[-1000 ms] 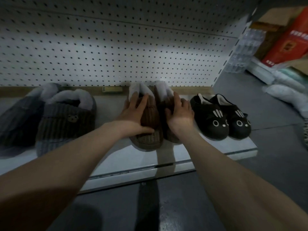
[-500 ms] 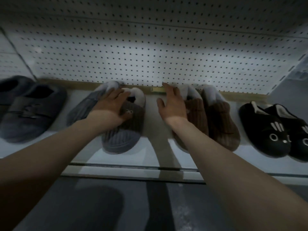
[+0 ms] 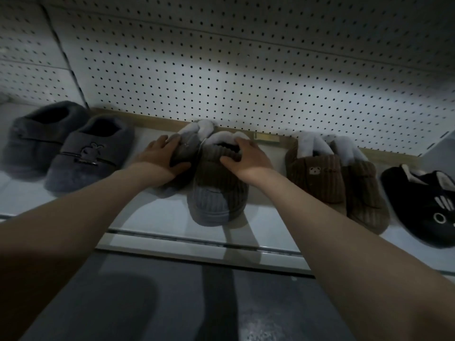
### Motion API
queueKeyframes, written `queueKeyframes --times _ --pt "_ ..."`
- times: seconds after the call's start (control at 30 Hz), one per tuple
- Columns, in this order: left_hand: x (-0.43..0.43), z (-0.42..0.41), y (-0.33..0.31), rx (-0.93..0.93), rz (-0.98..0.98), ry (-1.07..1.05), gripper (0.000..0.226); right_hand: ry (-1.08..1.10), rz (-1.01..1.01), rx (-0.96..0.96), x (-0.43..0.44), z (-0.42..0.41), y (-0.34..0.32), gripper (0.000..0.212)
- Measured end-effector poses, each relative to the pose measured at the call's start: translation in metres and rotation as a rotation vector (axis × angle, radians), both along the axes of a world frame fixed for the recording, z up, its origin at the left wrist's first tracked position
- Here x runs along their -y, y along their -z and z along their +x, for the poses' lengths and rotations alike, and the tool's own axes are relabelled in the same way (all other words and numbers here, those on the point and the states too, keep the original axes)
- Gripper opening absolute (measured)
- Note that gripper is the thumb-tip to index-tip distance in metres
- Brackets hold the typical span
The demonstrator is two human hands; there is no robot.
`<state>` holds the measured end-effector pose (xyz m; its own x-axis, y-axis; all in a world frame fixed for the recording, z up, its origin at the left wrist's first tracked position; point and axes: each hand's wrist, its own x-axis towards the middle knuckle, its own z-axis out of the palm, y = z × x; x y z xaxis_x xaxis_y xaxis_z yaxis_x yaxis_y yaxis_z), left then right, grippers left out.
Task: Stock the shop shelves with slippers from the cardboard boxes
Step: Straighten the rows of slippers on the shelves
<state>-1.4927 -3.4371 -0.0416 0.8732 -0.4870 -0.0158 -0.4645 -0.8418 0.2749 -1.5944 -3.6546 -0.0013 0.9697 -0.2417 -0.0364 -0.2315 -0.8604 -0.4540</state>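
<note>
On the white shelf (image 3: 157, 217), close to the pegboard (image 3: 221, 82), the left hand (image 3: 157, 157) curls round the left grey slipper (image 3: 183, 147) while the right hand (image 3: 250, 162) grips the fleece-lined collar of the right grey slipper (image 3: 216, 200), the two slippers touching, between a dark plush pair (image 3: 81, 163) and a brown pair (image 3: 320, 183).

Mid-shelf, the grey ribbed slippers (image 3: 216, 200) show pale fleece cuffs. Toward the right edge come brown ribbed slippers (image 3: 317, 180), same pale lining, a white bear patch on one. At that edge, black slippers (image 3: 418, 207) with white stripes and ring eyes. At the left end, charcoal plush slippers (image 3: 81, 166). Behind them, a white pegboard (image 3: 221, 70) dotted with dark holes, and a tan strip (image 3: 152, 120) along the pale shelf (image 3: 160, 217).
</note>
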Motion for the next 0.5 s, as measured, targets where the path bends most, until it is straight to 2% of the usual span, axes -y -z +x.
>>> queueKeyframes --times 0.2,0.33,0.5 --pt "0.002 0.021 0.008 -0.140 -0.071 -0.003 0.097 -0.049 0.031 0.008 -0.028 0.009 0.000 0.064" --pt "-0.001 0.018 0.020 -0.125 -0.064 -0.031 0.099 -0.016 0.003 -0.035 -0.039 0.010 0.006 0.085" --pt "-0.006 -0.002 0.029 -0.062 -0.053 -0.076 0.092 0.014 -0.005 -0.088 -0.035 0.010 0.010 0.098"
